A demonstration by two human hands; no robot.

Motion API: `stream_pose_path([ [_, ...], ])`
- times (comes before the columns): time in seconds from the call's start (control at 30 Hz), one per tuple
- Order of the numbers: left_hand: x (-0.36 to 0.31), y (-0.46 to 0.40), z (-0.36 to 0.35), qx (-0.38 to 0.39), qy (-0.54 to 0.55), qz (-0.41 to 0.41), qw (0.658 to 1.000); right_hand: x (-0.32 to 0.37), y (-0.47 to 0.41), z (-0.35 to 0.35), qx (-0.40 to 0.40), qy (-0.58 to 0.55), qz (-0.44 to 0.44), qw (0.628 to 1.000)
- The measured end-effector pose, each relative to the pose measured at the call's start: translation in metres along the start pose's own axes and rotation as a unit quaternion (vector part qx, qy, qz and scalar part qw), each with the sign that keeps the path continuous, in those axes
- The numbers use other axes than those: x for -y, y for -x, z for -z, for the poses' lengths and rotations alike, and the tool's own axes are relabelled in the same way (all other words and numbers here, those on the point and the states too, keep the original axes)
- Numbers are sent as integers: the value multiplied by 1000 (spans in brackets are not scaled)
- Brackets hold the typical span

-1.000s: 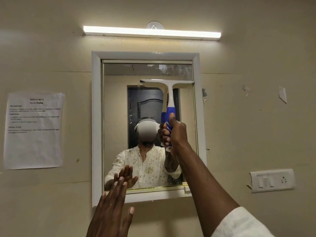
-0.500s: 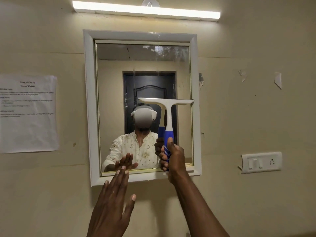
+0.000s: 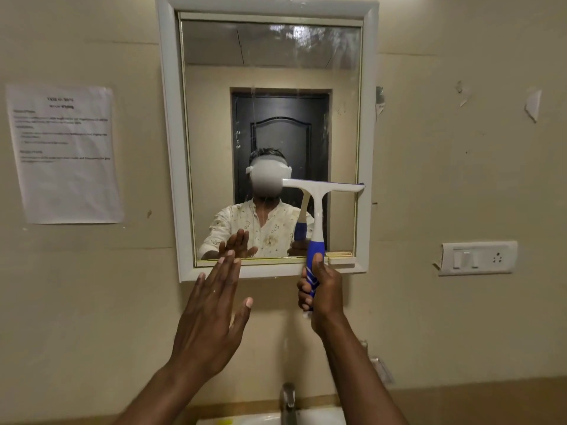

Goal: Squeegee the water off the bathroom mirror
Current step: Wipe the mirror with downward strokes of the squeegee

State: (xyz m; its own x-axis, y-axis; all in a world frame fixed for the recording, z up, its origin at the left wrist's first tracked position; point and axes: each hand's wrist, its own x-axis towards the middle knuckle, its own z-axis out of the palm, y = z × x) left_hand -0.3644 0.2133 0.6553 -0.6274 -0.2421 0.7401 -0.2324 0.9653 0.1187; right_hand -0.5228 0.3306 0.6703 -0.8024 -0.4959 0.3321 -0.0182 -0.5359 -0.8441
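Note:
A white-framed mirror (image 3: 214,118) hangs on the beige wall, with water streaks near its top and down the glass. My right hand (image 3: 323,289) grips the blue handle of a white squeegee (image 3: 319,197), just below the frame's bottom edge. The squeegee's blade lies flat against the lower right part of the glass, reaching the right frame. My left hand (image 3: 211,314) is held up flat, fingers apart, in front of the frame's bottom left, holding nothing. I cannot tell whether it touches the wall.
A printed paper sheet (image 3: 64,151) is taped to the wall left of the mirror. A switch and socket plate (image 3: 478,257) sits to the right. Below, a metal tap (image 3: 288,400) rises over a white basin (image 3: 319,417).
My right hand has drawn the squeegee down the right side of the mirror, from near the top to the lower part. The view has tilted down; my left hand stays raised.

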Motion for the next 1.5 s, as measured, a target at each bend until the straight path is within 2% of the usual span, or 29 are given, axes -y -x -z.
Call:
stream_pose_path([
  [0.53,-6,12,-10,14,19,5,1000,-63,48,35,-34,9,-41,999],
  [0.97,-8,21,-20,15,34,-1,999,-79,71,49,-63,27,-69,995],
  [1.5,-9,22,-18,0,27,4,1000,-66,82,53,-82,163,-17,983],
])
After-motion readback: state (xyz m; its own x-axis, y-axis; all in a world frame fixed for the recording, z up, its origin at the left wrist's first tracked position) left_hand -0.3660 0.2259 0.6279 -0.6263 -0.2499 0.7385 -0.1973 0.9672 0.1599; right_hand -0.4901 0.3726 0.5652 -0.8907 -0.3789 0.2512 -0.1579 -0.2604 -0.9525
